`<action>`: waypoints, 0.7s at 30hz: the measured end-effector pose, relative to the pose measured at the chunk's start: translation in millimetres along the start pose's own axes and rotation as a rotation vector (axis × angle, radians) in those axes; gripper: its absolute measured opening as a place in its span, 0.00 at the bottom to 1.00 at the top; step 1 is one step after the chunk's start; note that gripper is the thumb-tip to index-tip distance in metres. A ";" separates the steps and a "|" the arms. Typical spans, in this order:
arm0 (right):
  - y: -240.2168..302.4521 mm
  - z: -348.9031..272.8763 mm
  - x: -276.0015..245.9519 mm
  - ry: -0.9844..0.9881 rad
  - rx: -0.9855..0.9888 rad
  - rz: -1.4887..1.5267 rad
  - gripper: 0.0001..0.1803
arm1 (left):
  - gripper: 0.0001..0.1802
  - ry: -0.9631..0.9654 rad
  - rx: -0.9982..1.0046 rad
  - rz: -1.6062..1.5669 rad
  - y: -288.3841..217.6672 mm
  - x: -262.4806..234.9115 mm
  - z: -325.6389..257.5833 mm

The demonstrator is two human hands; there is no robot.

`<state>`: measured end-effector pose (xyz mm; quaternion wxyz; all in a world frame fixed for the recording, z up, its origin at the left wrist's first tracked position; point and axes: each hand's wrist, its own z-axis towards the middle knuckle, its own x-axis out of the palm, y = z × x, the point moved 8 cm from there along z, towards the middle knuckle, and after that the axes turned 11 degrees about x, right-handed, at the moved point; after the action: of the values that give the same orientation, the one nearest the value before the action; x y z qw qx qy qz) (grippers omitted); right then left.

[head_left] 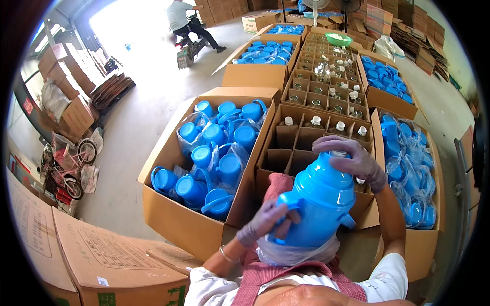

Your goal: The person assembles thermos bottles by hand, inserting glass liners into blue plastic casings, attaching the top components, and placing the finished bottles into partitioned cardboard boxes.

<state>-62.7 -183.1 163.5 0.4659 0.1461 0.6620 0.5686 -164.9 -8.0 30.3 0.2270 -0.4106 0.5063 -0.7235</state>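
Observation:
A blue plastic thermos flask (322, 196) stands tilted against my lap, its lower end in a clear plastic bag (301, 254). My left hand (268, 222), in a thin purple glove, is closed round the flask's side handle. At the top, my right hand (360, 162), gloved alike, curls over the neck, where part of a white stopper (338, 153) shows between the fingers. Just beyond is a divided carton (296, 137) with white-capped glass liners (316, 121) in some cells; other cells nearer me hold none that I can see.
Left and right stand cartons of blue flask parts in plastic, a left carton (184, 229) and a right carton (436, 204). Farther back, a green bowl (339, 40) rests on another divided carton. Closed boxes (112, 250) fill the lower left. A person (184, 20) sits on a scooter beyond.

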 end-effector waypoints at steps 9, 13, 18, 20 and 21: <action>-50.5 -17.2 -22.9 0.034 0.180 0.071 0.44 | 0.43 0.438 0.352 0.886 -27.0 15.2 -33.9; -67.9 -12.6 -8.1 -0.028 0.247 0.206 0.47 | 0.35 0.689 0.166 1.181 16.7 6.6 -59.3; -41.0 -0.6 -5.2 0.027 0.125 0.205 0.42 | 0.17 0.489 0.668 1.353 -95.4 17.7 -15.6; -30.2 6.2 0.6 0.099 0.031 0.199 0.41 | 0.21 0.517 1.056 1.587 -105.2 54.6 -14.8; -28.8 7.4 3.7 0.122 0.000 0.204 0.40 | 0.23 0.455 1.109 1.569 -117.1 60.9 -9.1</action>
<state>-49.2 -184.8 136.8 0.3645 0.1780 0.6706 0.6211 -196.2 -3.3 158.8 0.6999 0.3552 0.2557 -0.5644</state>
